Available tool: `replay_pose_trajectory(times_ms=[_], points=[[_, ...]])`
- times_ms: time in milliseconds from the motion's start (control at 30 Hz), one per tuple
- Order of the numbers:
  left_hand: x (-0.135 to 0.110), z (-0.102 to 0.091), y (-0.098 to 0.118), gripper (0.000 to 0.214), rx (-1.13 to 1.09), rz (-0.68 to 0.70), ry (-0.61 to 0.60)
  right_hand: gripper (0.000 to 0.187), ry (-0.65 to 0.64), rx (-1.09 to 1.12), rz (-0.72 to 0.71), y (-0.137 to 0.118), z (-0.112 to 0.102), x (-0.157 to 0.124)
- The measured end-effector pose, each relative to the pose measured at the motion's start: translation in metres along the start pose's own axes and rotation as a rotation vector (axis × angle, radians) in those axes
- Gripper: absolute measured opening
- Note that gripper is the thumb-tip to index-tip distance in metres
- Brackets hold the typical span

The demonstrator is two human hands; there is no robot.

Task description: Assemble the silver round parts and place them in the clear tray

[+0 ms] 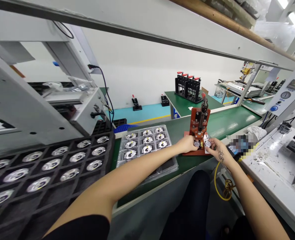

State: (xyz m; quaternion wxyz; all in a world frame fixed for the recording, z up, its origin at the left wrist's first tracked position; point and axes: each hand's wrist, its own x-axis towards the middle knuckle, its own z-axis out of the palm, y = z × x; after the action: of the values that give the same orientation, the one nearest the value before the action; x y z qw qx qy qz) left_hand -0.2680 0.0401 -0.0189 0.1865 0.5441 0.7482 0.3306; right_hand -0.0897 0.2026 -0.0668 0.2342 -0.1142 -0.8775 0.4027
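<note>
A red clamp fixture point(200, 120) with an upright plate and a dark metal toggle lever stands on the green bench in front of me. At its base, my left hand point(187, 144) has its fingers closed at the left edge of a round metal part point(196, 144) seated in the fixture. My right hand point(215, 148) pinches a second round silver part point(207, 144) between thumb and fingers, just right of the first, in front of a small white piece. Both parts are small in view and their details cannot be made out.
A clear plastic tray point(175, 164) of round parts lies to the left. Beyond it sits a black compartment tray point(83, 185) with larger silver discs. To the right are a dark device with a keypad point(234, 149), a yellow hose point(215, 181) and a white machine table point(267, 160).
</note>
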Motion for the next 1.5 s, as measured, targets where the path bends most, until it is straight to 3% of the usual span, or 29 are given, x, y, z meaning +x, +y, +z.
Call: replay_pose_trajectory(times_ms=[133,267,400,533,633,700,767,867,967,1033,1133,1200,1267,1367,1500], points=[[-0.009,-0.010,-0.004,0.023,0.011,0.031,-0.012,0.043,-0.025,-0.009,0.005,0.009,0.007,0.005],[-0.039,-0.045,-0.010,0.030,0.024,0.002,-0.003,0.036,-0.100,-0.043,-0.036,0.006,0.017,0.026],[-0.076,-0.084,-0.014,0.044,0.027,-0.021,0.082,0.039,-0.175,-0.068,-0.084,-0.006,0.026,0.045],[-0.104,-0.102,-0.012,0.046,-0.058,-0.002,0.148,0.044,-0.190,-0.084,-0.106,-0.016,0.027,0.042],[-0.122,-0.108,-0.008,0.045,-0.091,-0.049,0.158,0.036,-0.140,-0.108,-0.090,-0.022,0.009,0.036],[-0.132,-0.112,-0.004,0.045,-0.104,-0.064,0.162,0.050,-0.052,-0.121,-0.067,-0.030,-0.014,0.045],[-0.137,-0.113,0.003,0.045,-0.111,-0.039,0.178,0.069,0.085,-0.121,-0.050,-0.045,-0.042,0.071],[-0.134,-0.110,0.017,0.044,-0.118,0.011,0.213,0.080,0.291,-0.026,-0.124,-0.089,-0.075,0.130],[-0.129,-0.104,0.032,0.042,-0.076,0.049,0.203,0.089,0.230,0.075,-0.269,-0.151,-0.085,0.169],[-0.132,-0.103,0.038,0.039,-0.010,0.074,0.190,0.088,0.249,0.100,-0.387,-0.188,-0.079,0.160],[-0.145,-0.103,0.040,0.037,0.093,0.114,0.225,0.066,0.403,0.018,-0.480,-0.212,-0.058,0.104],[-0.155,-0.102,0.040,0.037,0.144,0.133,0.259,0.053,0.477,-0.021,-0.528,-0.205,-0.041,0.065],[-0.161,-0.098,0.042,0.034,0.180,0.157,0.273,0.045,0.460,-0.054,-0.614,-0.186,-0.026,0.040],[-0.163,-0.090,0.051,0.032,0.206,0.216,0.264,0.034,0.407,-0.074,-0.671,-0.163,-0.016,0.029],[-0.161,-0.078,0.069,0.032,0.233,0.272,0.256,0.028,0.332,-0.142,-0.628,-0.163,-0.019,0.020]])
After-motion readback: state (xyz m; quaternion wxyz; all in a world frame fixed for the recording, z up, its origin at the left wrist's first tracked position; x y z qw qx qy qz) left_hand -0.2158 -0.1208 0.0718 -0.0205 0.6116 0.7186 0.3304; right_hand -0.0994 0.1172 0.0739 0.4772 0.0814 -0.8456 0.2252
